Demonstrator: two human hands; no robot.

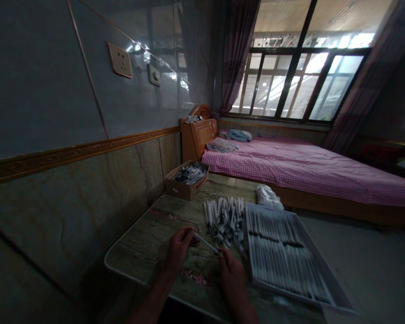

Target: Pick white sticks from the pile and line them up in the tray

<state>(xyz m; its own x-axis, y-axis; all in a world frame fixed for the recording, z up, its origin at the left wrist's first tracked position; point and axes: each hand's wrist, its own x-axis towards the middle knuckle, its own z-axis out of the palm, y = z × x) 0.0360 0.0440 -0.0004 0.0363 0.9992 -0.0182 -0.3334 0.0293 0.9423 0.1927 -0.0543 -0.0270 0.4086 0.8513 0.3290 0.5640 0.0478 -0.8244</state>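
Note:
A thin white stick [205, 242], pen-like, stretches between my two hands above the table. My left hand [180, 246] pinches its upper left end, and my right hand [230, 266] has its fingertips closed on the lower right end. Just beyond them lies a loose pile of similar white and dark sticks [225, 218]. To the right of my right hand, a shallow white tray [250, 258] holds many such sticks in two packed rows.
A cardboard box [180, 189] of sticks stands at the table's back left, against the wall. A white bundle [269, 197] lies behind the tray. The table's [131, 252] rounded edge is at left; a bed [290, 164] stands beyond.

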